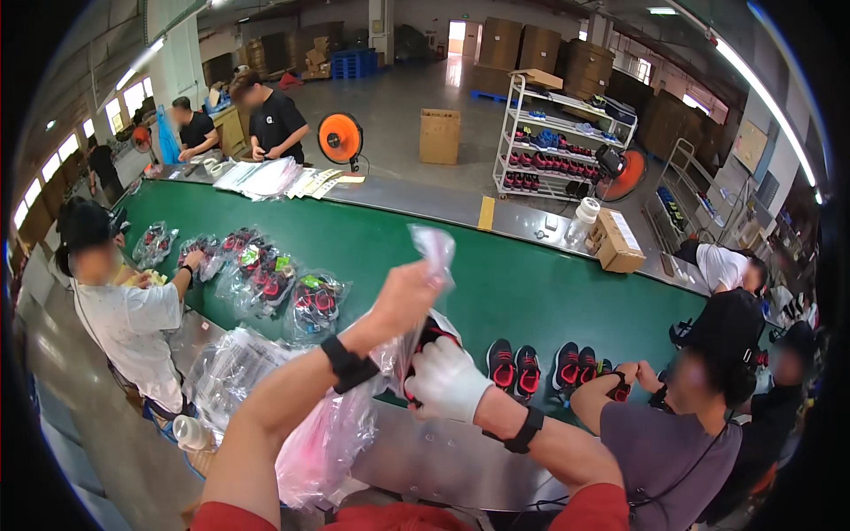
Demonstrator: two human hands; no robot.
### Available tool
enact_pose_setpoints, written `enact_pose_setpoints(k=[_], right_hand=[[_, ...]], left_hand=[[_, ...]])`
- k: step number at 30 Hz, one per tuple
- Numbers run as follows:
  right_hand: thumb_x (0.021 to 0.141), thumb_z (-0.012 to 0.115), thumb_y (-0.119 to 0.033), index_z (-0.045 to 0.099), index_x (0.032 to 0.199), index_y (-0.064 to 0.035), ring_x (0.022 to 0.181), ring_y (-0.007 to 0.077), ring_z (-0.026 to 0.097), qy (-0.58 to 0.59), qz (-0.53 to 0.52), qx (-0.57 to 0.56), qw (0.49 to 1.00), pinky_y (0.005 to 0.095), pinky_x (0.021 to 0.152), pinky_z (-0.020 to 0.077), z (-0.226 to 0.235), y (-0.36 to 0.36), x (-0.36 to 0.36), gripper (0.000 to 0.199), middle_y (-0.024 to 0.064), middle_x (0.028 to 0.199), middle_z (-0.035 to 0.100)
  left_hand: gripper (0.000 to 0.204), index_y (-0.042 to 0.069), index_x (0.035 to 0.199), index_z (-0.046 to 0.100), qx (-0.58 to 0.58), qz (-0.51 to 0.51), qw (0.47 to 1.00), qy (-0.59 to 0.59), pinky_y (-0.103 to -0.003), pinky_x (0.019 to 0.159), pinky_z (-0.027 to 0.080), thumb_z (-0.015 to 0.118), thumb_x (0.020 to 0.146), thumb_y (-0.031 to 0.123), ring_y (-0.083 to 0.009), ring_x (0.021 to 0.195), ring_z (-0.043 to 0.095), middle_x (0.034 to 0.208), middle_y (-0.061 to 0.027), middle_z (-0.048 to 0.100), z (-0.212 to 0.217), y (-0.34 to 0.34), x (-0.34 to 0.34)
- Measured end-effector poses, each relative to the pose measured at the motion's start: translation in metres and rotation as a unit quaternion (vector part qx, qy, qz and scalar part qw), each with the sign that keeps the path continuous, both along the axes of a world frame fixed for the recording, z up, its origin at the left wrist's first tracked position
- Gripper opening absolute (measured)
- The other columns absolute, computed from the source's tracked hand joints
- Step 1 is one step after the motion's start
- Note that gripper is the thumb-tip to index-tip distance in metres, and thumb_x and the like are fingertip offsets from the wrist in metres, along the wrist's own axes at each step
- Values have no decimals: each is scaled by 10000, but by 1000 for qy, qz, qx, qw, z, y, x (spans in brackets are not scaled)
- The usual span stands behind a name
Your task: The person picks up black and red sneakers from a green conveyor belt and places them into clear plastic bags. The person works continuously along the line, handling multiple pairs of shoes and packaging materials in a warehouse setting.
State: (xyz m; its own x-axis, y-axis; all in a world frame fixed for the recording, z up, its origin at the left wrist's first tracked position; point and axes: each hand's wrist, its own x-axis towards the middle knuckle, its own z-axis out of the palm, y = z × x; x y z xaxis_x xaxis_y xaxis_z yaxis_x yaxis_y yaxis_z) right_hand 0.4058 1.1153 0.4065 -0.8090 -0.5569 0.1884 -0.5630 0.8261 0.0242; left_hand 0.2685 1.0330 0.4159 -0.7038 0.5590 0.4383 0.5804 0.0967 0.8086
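Note:
My bare left hand (401, 303) is raised over the green belt, its fingers closed on the top of a clear plastic bag (432, 250). The bag hangs down from it toward my right hand. In a white glove, my right hand (447, 379) is closed round a dark shoe with red trim (431, 334), partly inside or behind the bag; whether it is one shoe or a pair I cannot tell. Right of the glove, a pair of black and red shoes (513, 367) stands on the belt. More such shoes (575, 365) stand farther right.
Bagged shoes (317, 299) lie on the green belt (398, 243) to the left. Stacks of clear bags (235, 372) and pinkish bags (323, 442) lie by my left arm. Co-workers stand at left (133, 301) and close at right (673, 434). A carton (615, 241) sits on the far edge.

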Motion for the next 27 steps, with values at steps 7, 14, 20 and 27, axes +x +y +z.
enact_pose_setpoints(k=[7,14,20,27], right_hand=[[711,638,-397,676,780,-84,918,286,606,-186,50,-80,978,437,792,467,-67,24,-7,322,129,856,652],[698,621,-410,667,696,-105,666,304,607,-94,53,-15,994,407,674,462,-13,-19,-6,308,124,691,622],[747,597,-173,627,924,-56,729,281,602,-236,190,-181,936,400,744,453,-81,-29,-31,214,132,776,623],[768,656,-325,575,1006,-27,678,286,611,-351,-171,-311,867,377,673,484,-97,-12,-53,390,137,822,631]], left_hand=[[205,61,910,532,-245,-308,893,217,-467,519,454,576,709,56,-400,574,574,592,-195,553,21,8,103],[165,85,912,621,-219,-46,959,172,-473,563,485,587,812,212,-401,619,598,671,-210,608,10,-21,3],[84,42,832,596,-246,-248,927,137,-462,518,461,571,779,103,-404,577,575,640,-213,581,-8,-15,47],[123,82,862,591,-178,-45,974,131,-421,466,458,627,744,90,-351,527,579,577,-161,555,-23,-90,3]])
